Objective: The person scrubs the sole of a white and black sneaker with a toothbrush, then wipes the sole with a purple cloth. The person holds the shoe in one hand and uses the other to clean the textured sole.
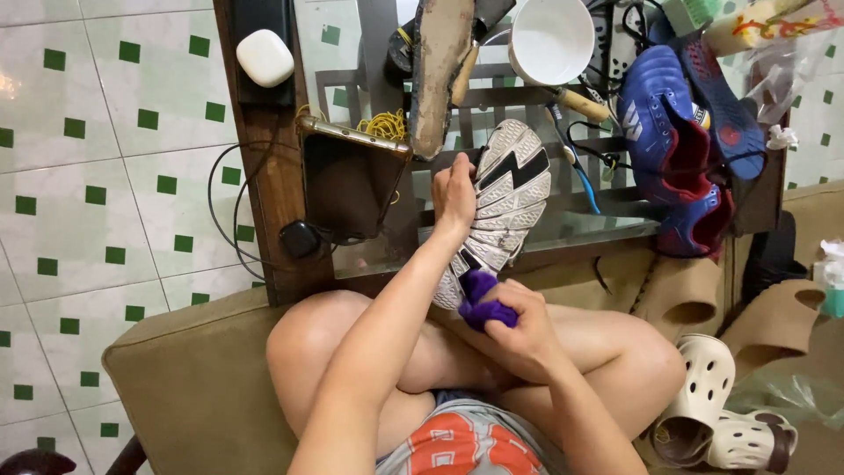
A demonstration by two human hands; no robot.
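Ridged white shoe sole (505,198) gripped by left hand (454,193) fingers, right hand (519,325) fingers pinching crumpled purple cloth (482,301)

You are working in a narrow gap: the phone (352,180) is crowding the shoe (505,207) on the left, the blue shoe (668,132) on the right, and the worn sole (437,70) is blocking ahead.

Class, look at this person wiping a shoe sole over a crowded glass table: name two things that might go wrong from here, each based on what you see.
1. The left hand holds the white shoe only near its toe end; pressure from the purple cloth in the right hand might twist it loose.
2. The shoe's toe sits close to the phone and worn sole on the glass table; a slip may knock them.
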